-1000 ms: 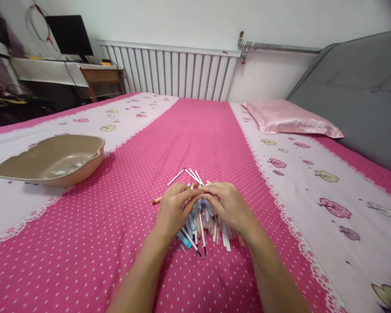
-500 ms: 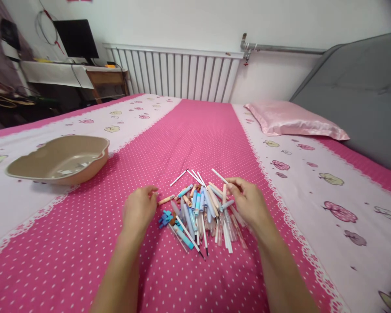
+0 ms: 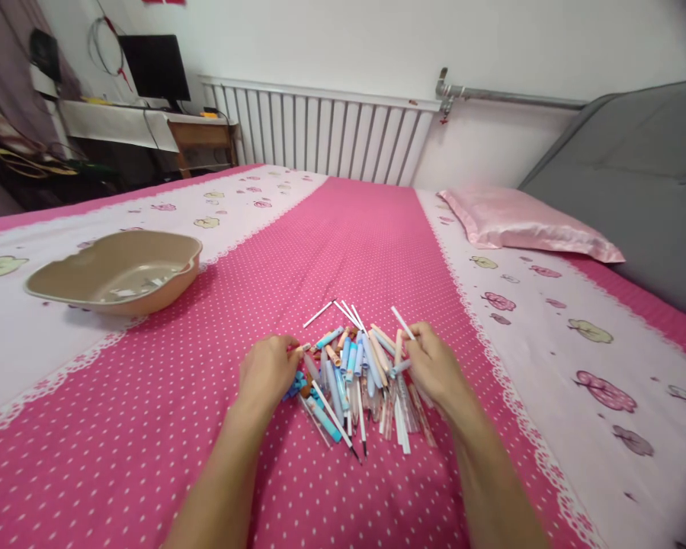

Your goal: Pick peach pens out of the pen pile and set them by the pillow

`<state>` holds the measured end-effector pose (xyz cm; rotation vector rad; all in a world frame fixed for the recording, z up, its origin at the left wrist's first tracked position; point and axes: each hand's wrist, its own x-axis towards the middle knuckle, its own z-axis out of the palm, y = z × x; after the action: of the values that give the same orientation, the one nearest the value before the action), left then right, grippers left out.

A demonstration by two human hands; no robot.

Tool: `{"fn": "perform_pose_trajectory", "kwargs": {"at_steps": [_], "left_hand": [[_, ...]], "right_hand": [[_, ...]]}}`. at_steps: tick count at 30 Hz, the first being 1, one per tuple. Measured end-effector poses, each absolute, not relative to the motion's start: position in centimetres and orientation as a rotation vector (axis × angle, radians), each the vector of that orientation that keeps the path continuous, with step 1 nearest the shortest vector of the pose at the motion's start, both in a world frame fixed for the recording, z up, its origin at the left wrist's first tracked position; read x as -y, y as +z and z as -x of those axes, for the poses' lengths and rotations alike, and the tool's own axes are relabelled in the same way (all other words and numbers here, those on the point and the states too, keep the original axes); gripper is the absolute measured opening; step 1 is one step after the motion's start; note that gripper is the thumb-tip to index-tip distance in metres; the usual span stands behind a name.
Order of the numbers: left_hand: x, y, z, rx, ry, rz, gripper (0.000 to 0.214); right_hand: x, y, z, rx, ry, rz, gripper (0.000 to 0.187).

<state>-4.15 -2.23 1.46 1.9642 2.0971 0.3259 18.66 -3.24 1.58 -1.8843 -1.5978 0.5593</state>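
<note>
Parts of pens lie in a loose pile (image 3: 348, 374) on the pink dotted bedspread, with blue, lilac and peach barrels, clear tubes and white refills. At its left edge my left hand (image 3: 270, 370) has its fingertips closed on a peach-orange pen barrel (image 3: 303, 348), mostly hidden by the fingers. Blue pieces (image 3: 296, 386) sit just below that hand. On the right side, my right hand (image 3: 434, 364) pinches a slim white refill (image 3: 402, 322) that points up and to the left. Several more white refills (image 3: 318, 313) rest at the far side of the pile.
To the left stands a beige plastic basin (image 3: 120, 271) with some small pale pieces (image 3: 142, 288) in it. A pink pillow (image 3: 529, 219) lies at the back right, against the grey headboard (image 3: 629, 175). Beyond the bed are a radiator (image 3: 325, 130) and a desk with a monitor (image 3: 155, 69).
My left hand has moved right, over the peach-orange barrel, and its fingers have closed on it. The white refill in my right hand has tilted more upright. The view has shifted slightly.
</note>
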Motion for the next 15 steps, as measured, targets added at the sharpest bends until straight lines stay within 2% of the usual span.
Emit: {"fn": "perform_pose_trajectory", "kwargs": {"at_steps": [4, 15], "left_hand": [[2.13, 1.41, 4.15, -2.111, 0.33, -1.934, 0.028], [2.23, 1.35, 4.03, -2.159, 0.444, -1.9, 0.033]], "right_hand": [[3.33, 1.23, -17.72, 1.74, 0.496, 1.982, 0.025], [3.35, 1.14, -17.72, 1.862, 0.488, 2.037, 0.026]]}}
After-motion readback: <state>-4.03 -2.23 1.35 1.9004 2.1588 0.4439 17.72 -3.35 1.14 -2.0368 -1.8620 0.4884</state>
